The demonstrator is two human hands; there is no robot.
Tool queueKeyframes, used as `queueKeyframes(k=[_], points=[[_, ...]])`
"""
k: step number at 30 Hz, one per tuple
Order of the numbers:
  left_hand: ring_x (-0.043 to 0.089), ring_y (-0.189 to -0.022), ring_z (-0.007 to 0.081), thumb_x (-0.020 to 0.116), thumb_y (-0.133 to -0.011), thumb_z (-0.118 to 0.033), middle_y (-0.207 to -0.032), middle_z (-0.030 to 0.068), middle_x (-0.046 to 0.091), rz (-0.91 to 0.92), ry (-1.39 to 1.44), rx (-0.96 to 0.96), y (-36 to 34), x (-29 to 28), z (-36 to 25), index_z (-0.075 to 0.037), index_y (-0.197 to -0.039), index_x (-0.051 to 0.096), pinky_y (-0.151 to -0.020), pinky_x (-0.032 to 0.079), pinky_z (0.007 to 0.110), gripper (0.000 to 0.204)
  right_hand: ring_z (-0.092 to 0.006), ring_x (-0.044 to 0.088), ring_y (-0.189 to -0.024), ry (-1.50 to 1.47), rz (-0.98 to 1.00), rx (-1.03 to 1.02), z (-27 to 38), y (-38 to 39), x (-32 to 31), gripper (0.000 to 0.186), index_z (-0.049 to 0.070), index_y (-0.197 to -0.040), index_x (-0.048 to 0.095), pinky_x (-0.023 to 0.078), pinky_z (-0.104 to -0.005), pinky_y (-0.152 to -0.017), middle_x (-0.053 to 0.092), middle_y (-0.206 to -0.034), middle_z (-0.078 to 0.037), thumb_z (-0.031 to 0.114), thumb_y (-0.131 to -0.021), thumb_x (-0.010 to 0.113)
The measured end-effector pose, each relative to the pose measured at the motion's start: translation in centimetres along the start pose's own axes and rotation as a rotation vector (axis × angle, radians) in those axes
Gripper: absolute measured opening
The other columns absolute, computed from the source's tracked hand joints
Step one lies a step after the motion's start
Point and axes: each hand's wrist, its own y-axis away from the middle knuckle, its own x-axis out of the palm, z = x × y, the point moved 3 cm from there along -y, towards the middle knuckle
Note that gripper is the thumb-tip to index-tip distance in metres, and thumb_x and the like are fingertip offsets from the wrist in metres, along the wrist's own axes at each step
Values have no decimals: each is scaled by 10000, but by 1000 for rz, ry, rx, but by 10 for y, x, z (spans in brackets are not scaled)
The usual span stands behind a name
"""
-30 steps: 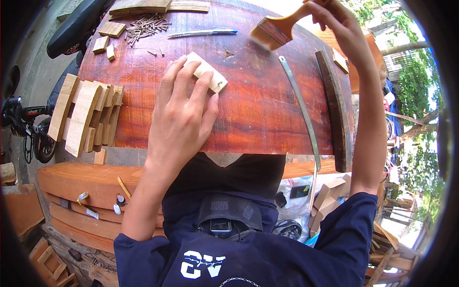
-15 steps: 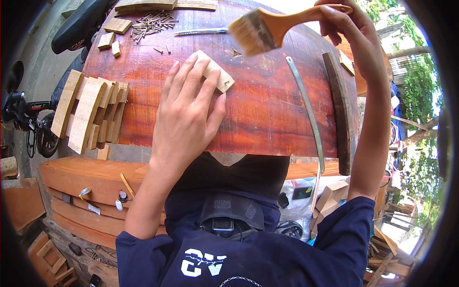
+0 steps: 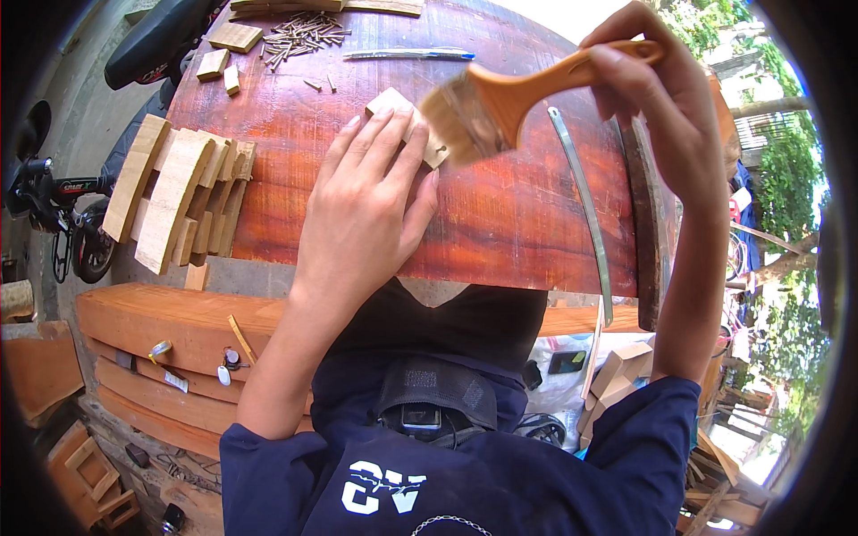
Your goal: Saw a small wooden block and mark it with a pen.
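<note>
My left hand (image 3: pixel 362 201) lies over a small pale wooden block (image 3: pixel 435 154), its fingers bent across the top and holding it against the tabletop. A dark spot, perhaps a hole, shows near the block's right end. In my right hand (image 3: pixel 652 98) is a wide paintbrush (image 3: pixel 536 92), gripped by its orange wooden handle. Its light bristles point down and left, at the block's right end. Whether they touch the wood I cannot tell.
Stacked wooden pieces (image 3: pixel 170 196) stand at the table's (image 3: pixel 500 241) left edge. Loose screws or nails (image 3: pixel 299 37), small blocks (image 3: pixel 235 37) and a pen (image 3: pixel 407 54) lie farther back. A thin metal strip (image 3: pixel 581 205) and a dark wooden bar (image 3: pixel 645 232) lie on the right.
The paintbrush has come down and slightly left, so its bristles are now at the block's right end. My left hand stays on the block. The whole view has shifted slightly.
</note>
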Motion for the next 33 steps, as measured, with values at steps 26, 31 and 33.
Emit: queueKeyframes(k=[26,31,33], points=[[539,-1383,412,803,-965,-286,-1473,237,574,44,62,-157,-2,-9,1,14,-1541,539,-1170,452,505,701,-387,687,-1189,588,-79,-66,-29,19,52,303,56,-1277,735,532,-481,-1026,712,-1227,-183,236,-1040,682],[591,-1272,397,807,-913,-189,-1406,219,606,47,196,-69,-1,-6,2,-33,-1529,564,-1119,479,510,681,-419,694,-1164,603,-35,-270,-73,-53,103,386,91,-1370,712,547,-489,-1041,713,-1294,-169,298,-1044,697],[619,-1186,387,776,-894,-138,-1390,201,623,69,295,-111,6,-11,1,-38,-1511,581,-1087,491,508,656,-394,667,-1232,612,5,-177,-75,-62,127,377,100,-1358,688,514,-513,-1088,706,-1227,-179,333,-1062,665]])
